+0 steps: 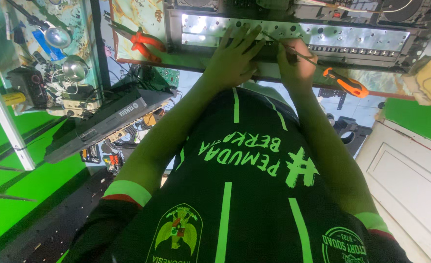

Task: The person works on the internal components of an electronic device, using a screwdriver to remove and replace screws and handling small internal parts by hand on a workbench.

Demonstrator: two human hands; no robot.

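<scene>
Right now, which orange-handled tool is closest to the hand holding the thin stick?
The orange-handled screwdriver, lying just beside the right hand. The red-orange pliers lie far off, beyond the left hand, which is spread flat on the metal panel.

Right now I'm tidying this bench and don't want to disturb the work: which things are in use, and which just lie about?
In use:
left hand pressed flat on the long silver metal panel
right hand holding a thin metal tool against it

Lying about:
red-handled pliers
orange-handled screwdriver
grey keyboard casing
</scene>
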